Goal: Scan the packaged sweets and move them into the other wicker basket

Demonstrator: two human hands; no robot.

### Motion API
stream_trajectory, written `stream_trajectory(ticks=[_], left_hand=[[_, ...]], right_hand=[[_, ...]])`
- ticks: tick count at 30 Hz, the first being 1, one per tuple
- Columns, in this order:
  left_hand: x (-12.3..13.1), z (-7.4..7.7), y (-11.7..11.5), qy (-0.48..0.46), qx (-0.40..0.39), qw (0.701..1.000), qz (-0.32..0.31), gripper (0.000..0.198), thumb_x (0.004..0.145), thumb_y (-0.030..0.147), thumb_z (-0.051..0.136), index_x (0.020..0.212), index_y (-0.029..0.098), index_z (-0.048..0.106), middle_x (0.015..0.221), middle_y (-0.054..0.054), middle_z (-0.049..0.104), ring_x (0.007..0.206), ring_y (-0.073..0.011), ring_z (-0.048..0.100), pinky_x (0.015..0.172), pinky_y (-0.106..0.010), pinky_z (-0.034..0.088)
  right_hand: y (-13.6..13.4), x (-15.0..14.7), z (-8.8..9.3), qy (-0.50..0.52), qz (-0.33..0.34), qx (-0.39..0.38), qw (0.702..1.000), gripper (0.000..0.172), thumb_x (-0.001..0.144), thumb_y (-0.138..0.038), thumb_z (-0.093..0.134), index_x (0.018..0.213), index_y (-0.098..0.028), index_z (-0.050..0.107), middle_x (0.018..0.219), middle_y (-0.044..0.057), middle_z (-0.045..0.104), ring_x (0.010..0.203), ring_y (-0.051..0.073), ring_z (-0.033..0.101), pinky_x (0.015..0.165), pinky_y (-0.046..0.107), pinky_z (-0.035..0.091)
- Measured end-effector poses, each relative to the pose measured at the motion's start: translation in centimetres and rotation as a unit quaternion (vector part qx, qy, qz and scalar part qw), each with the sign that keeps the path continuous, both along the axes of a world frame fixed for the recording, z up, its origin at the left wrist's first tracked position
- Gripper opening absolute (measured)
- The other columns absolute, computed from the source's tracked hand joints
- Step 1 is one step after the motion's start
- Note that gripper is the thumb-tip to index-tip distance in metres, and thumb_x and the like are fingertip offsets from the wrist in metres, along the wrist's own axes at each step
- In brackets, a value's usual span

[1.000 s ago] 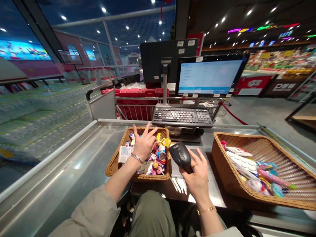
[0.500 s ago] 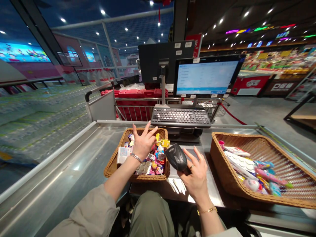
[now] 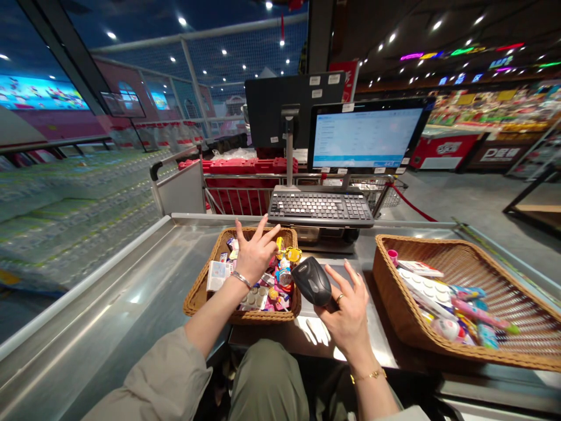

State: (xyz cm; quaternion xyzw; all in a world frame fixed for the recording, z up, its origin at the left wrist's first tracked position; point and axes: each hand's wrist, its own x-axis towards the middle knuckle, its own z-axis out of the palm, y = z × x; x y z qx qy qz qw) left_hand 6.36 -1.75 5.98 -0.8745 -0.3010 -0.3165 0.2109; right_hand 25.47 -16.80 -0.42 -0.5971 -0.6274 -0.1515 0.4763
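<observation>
My left hand point(image 3: 254, 254) reaches into a small wicker basket point(image 3: 199, 295) full of several colourful small packets and toys point(image 3: 280, 283). Its fingers are spread, with thumb and forefinger down among the items; what they pinch, if anything, is hidden. My right hand point(image 3: 348, 310) holds a black handheld barcode scanner point(image 3: 312, 280) just right of that basket, its head pointing toward the basket, the other fingers fanned out. A second, larger wicker basket point(image 3: 482, 263) at the right holds several packets point(image 3: 447, 298).
A steel checkout counter point(image 3: 109, 316) runs to the left. A black keyboard point(image 3: 321, 206) and a lit screen point(image 3: 366, 137) stand behind the baskets, with a shopping trolley and red crates point(image 3: 239, 175) beyond. Store shelves lie at the far right.
My right hand has brought the scanner a little leftward, closer to the small basket. My left hand has stayed in the basket.
</observation>
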Motion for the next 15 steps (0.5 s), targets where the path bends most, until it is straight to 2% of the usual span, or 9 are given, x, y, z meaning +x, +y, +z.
stream_trajectory(ticks=[9,15], left_hand=[[0.17,0.07,0.04,-0.005,-0.014,1.000,-0.005,0.019,0.092,0.020,0.057,0.075,0.022,0.066,0.134,-0.001,0.062,0.141,-0.0358,0.038,0.107,-0.079,-0.015],[0.31,0.13,0.06,-0.001,0.002,1.000,-0.002,0.019,0.092,0.019,0.058,0.074,0.022,0.065,0.134,0.000,0.063,0.140,-0.0353,0.039,0.108,-0.077,-0.017]], right_hand=[[-0.13,0.06,0.13,-0.001,0.001,-0.003,1.000,0.021,0.076,-0.020,0.063,0.096,-0.022,0.068,0.125,0.006,0.067,0.138,0.036,0.040,0.110,0.063,0.030],[-0.11,0.19,0.05,0.001,0.002,-0.003,1.000,0.020,0.076,-0.020,0.063,0.095,-0.022,0.068,0.125,0.007,0.067,0.139,0.035,0.039,0.111,0.064,0.029]])
